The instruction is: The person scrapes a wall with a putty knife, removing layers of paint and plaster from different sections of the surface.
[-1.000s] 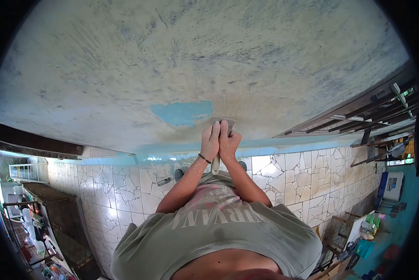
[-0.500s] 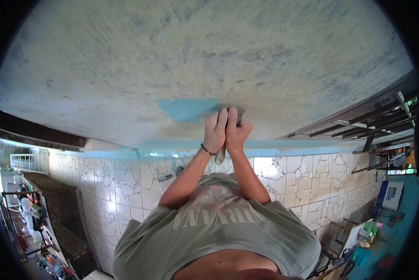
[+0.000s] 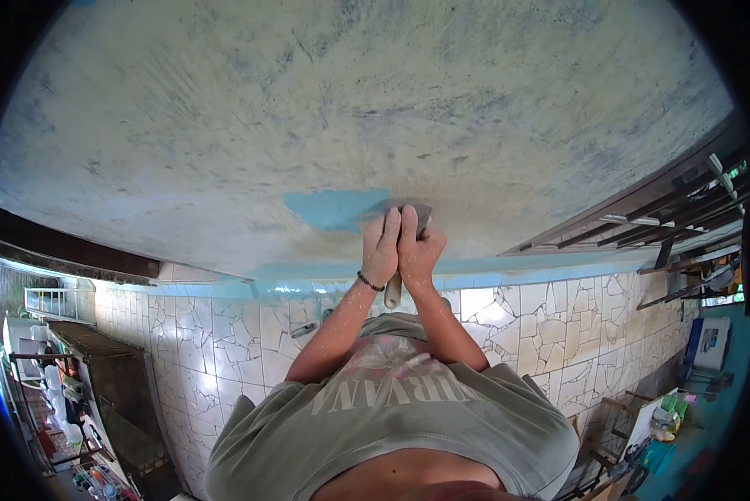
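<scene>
Wall above scraper: the broad wall (image 3: 375,108) gives a hand room to slide upward from the scraper (image 3: 417,214).
Left side: passage over the blue patch (image 3: 337,207), bounded far off by the dark ledge (image 3: 66,246).
Right side: passage along the wall up to the slatted frame (image 3: 642,217), an obstacle.
Between hands: left hand (image 3: 382,250) and right hand (image 3: 420,250) crowd together, blocking passage.
Between forearms: a gap, partly filled by the handle (image 3: 393,294).

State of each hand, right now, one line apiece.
Left hand: closed, holding the pale-handled scraper with a flat grey blade, thumb extended toward the blade.
Right hand: closed, holding the same scraper beside the left hand.
</scene>
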{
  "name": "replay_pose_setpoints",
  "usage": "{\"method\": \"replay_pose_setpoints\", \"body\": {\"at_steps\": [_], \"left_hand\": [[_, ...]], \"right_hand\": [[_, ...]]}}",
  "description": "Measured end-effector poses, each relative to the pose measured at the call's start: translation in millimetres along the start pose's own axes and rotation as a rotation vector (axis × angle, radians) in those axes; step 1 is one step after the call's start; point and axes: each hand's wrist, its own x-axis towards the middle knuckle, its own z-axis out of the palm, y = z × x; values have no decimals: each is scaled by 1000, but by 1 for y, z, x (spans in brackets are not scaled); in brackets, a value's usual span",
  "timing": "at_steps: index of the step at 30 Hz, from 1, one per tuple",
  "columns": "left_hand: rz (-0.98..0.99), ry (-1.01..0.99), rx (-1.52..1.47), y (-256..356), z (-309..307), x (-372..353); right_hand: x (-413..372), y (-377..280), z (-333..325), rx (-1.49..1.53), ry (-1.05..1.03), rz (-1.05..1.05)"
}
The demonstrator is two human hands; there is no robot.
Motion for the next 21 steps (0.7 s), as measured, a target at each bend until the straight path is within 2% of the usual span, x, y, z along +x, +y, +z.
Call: {"method": "replay_pose_setpoints", "body": {"at_steps": [2, 3, 9, 15, 19, 21], "left_hand": [[-84, 19, -72, -40, -1, -11], [-113, 22, -38, -41, 0, -14], [-87, -30, 7, -21, -3, -6], [-64, 30, 27, -38, 2, -11], [-51, 0, 58, -5, 1, -4], [-47, 29, 30, -26, 2, -6]], "right_hand": [[-14, 37, -3, 5, 27, 42], [-18, 37, -4, -19, 37, 103], [-7, 17, -8, 4, -13, 90], [-15, 40, -7, 36, 33, 140], [-7, 3, -8, 24, -17, 91], [-5, 10, -7, 46, -15, 75]]}}
